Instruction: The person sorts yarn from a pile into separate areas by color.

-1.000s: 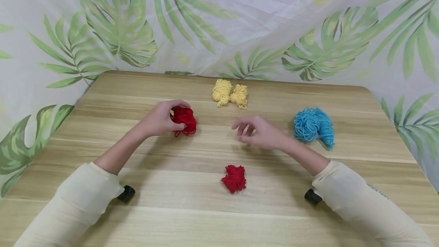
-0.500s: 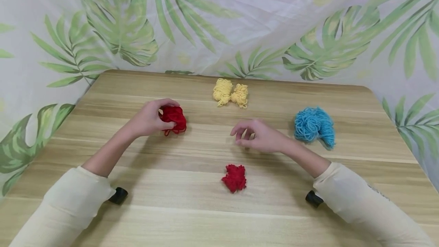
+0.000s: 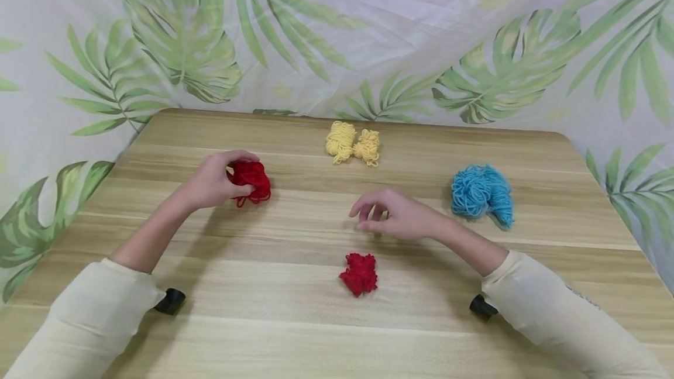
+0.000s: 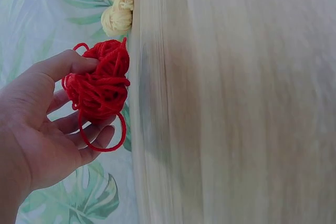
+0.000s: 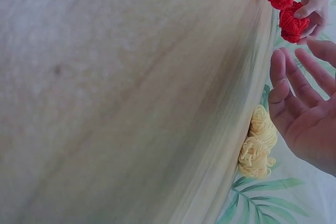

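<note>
My left hand (image 3: 213,180) grips a bundle of bright red yarn (image 3: 254,181) over the left part of the table. In the left wrist view the thumb presses one side of this red yarn (image 4: 102,85), fingers curl behind it, and a loose loop hangs out. My right hand (image 3: 395,213) hovers over the middle with loosely bent fingers and nothing between them. Nearest to it, toward the front, lies a smaller dark red yarn bundle (image 3: 360,274). The right wrist view shows the right hand (image 5: 310,106) with its fingers apart.
Two touching yellow yarn bundles (image 3: 341,140) lie near the back edge of the wooden table (image 3: 295,332). A blue yarn bundle (image 3: 480,193) lies at the right. Behind the table hangs a leaf-printed cloth (image 3: 389,28).
My left hand has carried the bright red yarn leftward across the table. The right hand has drifted slightly toward the front and left. The other yarn bundles stay where they were.
</note>
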### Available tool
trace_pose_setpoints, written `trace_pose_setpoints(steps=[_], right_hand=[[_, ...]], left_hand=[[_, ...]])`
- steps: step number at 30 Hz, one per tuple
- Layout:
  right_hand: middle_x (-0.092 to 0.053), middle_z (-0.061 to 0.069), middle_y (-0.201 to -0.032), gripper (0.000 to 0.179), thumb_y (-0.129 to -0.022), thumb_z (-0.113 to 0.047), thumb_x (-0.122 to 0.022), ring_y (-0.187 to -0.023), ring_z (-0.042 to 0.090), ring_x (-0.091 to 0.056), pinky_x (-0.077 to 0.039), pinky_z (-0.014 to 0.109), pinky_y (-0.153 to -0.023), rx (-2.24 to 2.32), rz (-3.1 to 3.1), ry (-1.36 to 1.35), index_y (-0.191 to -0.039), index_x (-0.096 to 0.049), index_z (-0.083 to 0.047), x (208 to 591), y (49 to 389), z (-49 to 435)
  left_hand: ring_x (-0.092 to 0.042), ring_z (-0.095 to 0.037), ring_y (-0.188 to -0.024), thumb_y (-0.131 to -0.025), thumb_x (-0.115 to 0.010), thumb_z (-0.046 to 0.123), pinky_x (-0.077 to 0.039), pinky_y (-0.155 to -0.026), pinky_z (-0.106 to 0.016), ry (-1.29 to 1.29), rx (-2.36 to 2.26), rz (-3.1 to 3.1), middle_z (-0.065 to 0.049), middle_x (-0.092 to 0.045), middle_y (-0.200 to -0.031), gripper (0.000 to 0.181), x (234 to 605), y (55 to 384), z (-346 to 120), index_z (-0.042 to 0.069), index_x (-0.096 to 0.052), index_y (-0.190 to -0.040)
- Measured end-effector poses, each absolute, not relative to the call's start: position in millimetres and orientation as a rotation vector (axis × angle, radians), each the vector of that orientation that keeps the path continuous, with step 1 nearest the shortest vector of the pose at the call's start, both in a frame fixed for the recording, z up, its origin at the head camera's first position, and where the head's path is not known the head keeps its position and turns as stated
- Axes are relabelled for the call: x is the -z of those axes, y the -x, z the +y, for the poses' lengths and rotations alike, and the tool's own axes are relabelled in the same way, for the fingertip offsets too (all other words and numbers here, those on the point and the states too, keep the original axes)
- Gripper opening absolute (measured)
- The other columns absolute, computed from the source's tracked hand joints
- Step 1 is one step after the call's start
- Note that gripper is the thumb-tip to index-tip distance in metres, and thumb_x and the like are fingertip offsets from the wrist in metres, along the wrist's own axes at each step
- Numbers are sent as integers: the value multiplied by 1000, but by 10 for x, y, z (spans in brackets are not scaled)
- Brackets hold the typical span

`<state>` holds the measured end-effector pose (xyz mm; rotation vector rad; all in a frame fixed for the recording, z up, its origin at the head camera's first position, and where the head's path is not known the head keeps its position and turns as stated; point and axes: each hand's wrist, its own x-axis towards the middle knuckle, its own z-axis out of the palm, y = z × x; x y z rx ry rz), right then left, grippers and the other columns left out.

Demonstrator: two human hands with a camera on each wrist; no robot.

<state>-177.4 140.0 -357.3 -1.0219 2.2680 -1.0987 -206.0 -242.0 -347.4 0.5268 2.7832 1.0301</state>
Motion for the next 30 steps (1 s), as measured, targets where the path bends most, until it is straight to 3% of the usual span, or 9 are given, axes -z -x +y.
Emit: trace_pose_setpoints(steps=[7, 15, 24, 30], right_hand=[[-72, 2, -94, 22, -99, -11, -71, -82, 20, -71, -58, 33, -69, 1066, 2239, 1051, -117, -71, 1, 3552, 1748, 1409], [-72, 1, -98, 23, -100, -15, -70, -87, 16, -71, -59, 34, -77, 1034, 2185, 1071, -119, -71, -1, 3554, 1715, 1433], [-72, -4, -101, 35, -96, -23, -76, -84, 11, -68, -56, 30, -72, 937, 2109, 1075, -125, -71, -4, 3522, 1667, 1434], [-71, 2, -104, 43, -89, -25, -85, -78, 12, -65, -56, 29, -71, 908, 2066, 1043, -124, -71, -5, 3497, 1616, 1422]], left_hand=[[-63, -37, -106, -87, -80, 3, -51, -76, -21, -499, -1007, 2788, -26, -66, -121, 53, 3491, 2067, -2533, -7, -59, -134], [-62, -37, -105, -87, -78, -1, -50, -76, -20, -483, -998, 2797, -27, -66, -120, 51, 3498, 2084, -2680, -8, -60, -134], [-63, -36, -102, -86, -78, -2, -52, -76, -23, -502, -947, 2793, -26, -67, -118, 48, 3534, 2095, -2805, -9, -61, -131], [-63, -36, -102, -87, -77, -4, -52, -76, -23, -505, -937, 2778, -25, -67, -118, 48, 3551, 2107, -2896, -7, -61, -131]])
